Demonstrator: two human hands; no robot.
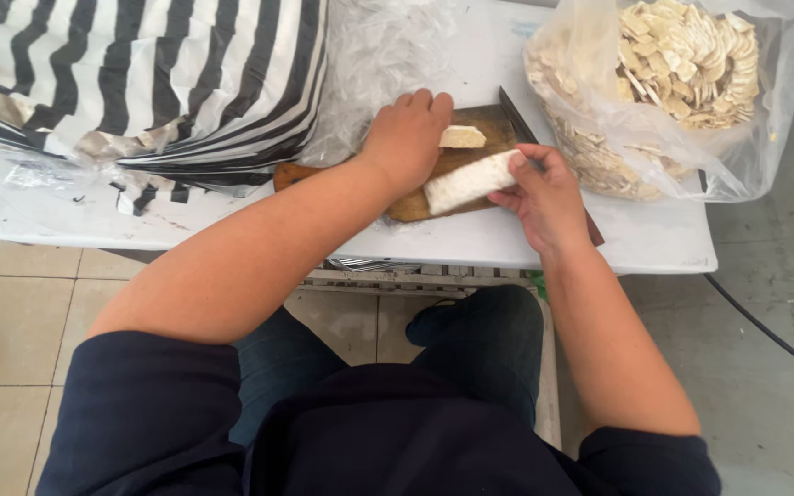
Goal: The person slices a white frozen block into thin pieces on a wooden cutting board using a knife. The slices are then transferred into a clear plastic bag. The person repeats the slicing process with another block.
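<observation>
A wooden cutting board (470, 124) lies on a white table (507, 239). My left hand (406, 138) rests palm down on the board with curled fingers, and a small pale chunk (463, 137) sticks out from under the fingertips. My right hand (544, 197) grips the right end of a long white peeled root piece (466, 182), which lies slanted across the board's near edge. A dark knife (515, 121) runs diagonally beneath my right hand, its blade on the board and its handle end (594, 231) showing beyond the wrist.
A clear plastic bag (746, 156) full of pale sliced chips stands at the table's right end. A black-and-white striped sack (140, 73) fills the left, with crumpled clear plastic (369, 55) behind the board. My knees are under the table; tiled floor lies left, grey floor right.
</observation>
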